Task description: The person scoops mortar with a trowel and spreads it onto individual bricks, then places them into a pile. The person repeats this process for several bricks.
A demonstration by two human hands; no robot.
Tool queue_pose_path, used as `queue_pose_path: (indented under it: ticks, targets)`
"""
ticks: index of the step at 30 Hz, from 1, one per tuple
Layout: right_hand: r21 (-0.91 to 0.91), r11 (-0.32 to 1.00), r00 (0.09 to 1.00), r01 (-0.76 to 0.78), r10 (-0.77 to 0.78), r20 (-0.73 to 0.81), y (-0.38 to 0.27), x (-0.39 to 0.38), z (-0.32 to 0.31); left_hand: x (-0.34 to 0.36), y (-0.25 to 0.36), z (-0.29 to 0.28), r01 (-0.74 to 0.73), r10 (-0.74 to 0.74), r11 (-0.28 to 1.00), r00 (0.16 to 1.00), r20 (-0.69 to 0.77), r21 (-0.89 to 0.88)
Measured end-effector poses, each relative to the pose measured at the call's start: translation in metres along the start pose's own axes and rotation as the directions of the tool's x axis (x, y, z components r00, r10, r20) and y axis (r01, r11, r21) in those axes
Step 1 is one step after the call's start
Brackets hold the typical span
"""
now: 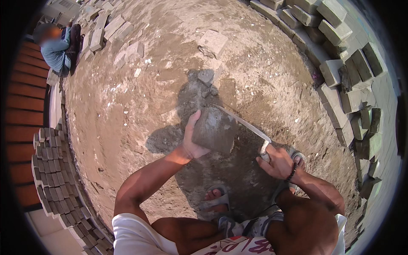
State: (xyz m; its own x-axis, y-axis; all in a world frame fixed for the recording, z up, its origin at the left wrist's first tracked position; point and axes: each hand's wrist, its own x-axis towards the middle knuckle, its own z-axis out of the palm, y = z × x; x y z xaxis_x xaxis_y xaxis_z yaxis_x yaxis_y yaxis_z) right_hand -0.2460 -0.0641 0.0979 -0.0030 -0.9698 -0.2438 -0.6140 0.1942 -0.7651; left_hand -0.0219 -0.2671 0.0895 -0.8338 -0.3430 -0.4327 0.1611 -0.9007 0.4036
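Observation:
My left hand (pixel 194 138) grips a flat grey paving block (pixel 214 129) by its left side and lower edge, thumb pointing up along the side. The block is tilted above the ground, its broad face dusted with dirt. My right hand (pixel 278 162) is wrapped round the pale handle of a long, narrow-bladed hand tool (pixel 245 123). The blade runs up and left from the handle, at an angle to it, and its tip ends close to the block's upper right edge. Whether blade and block touch, I cannot tell. Beyond the block lies a broken grey lump (pixel 206 77).
Stacked paving blocks (pixel 53 174) stand at the left beside an orange slatted gate (pixel 27 123). More blocks (pixel 340 76) are piled along the right. A flat block (pixel 213 42) lies ahead on bare soil (pixel 127 93). Another person (pixel 59 51) sits at the far left.

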Motion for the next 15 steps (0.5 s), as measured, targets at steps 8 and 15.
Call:
queue_pose_path:
  ticks: [8, 15]
  targets:
    - [-0.207, 0.960, 0.981, 0.187, -0.192, -0.005, 0.018, 0.010, 0.027, -0.003, 0.009, 0.018, -0.069, 0.080, 0.982, 0.995, -0.057, 0.175]
    - [-0.148, 0.988, 0.995, -0.044, 0.029, -0.100, 0.022, 0.027, -0.002, -0.008, 0.010, 0.005, -0.027, 0.027, 1.000, 0.999, 0.041, 0.007]
